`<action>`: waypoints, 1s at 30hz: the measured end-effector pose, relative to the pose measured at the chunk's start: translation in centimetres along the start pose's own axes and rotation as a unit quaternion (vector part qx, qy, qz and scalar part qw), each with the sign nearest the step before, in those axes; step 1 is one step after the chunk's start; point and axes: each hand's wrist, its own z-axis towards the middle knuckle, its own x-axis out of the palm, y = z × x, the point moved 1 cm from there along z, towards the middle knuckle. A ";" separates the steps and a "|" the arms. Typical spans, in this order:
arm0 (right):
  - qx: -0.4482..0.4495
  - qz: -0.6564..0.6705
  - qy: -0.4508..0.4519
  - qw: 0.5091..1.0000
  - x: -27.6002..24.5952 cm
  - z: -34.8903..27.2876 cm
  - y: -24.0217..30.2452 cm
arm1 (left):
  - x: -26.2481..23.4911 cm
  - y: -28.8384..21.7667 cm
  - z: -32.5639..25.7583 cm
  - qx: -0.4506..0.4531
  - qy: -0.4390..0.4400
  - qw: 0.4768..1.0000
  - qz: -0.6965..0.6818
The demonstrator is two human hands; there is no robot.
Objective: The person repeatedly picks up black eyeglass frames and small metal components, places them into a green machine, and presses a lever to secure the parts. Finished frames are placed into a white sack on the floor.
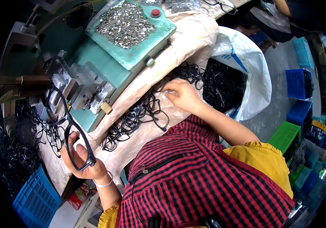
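Note:
A black eyeglass frame (68, 123) without lenses is tilted up in my left hand (85, 161), whose fingers are closed around its lower rim. The frame's other end reaches up in front of the machine's metal clamp (89, 91). My right hand (184, 95) is over the cloth-covered ledge, its fingers bent together at the edge of a pile of black eyeglass frames (134, 117). Whether a frame is pinched in those fingertips cannot be made out. The pile stretches along the ledge between both hands.
A green machine (121, 62) carries a heap of small metal pieces (127, 24) and a red button (155, 13). At right stands a white sack (260, 76) of black frames. A blue crate (37, 201) sits lower left; more crates (284, 136) line the right.

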 end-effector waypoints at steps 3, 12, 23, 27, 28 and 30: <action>-0.007 -0.071 0.006 0.997 0.6 -0.9 -1.5 | -2.6 2.0 -1.4 -0.035 -0.053 0.994 0.093; -0.062 -0.252 0.023 0.966 5.1 0.4 -0.8 | -4.4 6.9 -1.3 -0.183 -0.161 0.962 0.124; -0.113 -0.275 0.090 0.950 8.1 1.0 0.0 | -7.9 10.6 -1.7 -0.205 -0.180 0.958 0.091; -0.153 -0.290 0.105 0.939 8.9 1.7 -0.5 | -7.7 10.4 -1.6 -0.207 -0.183 0.955 0.105; -0.164 -0.300 0.108 0.933 9.1 1.9 -0.5 | -7.8 10.8 -2.0 -0.186 -0.184 0.960 0.095; -0.188 -0.320 0.116 0.921 9.4 2.3 -0.4 | -8.3 11.2 -2.6 -0.195 -0.183 0.959 0.095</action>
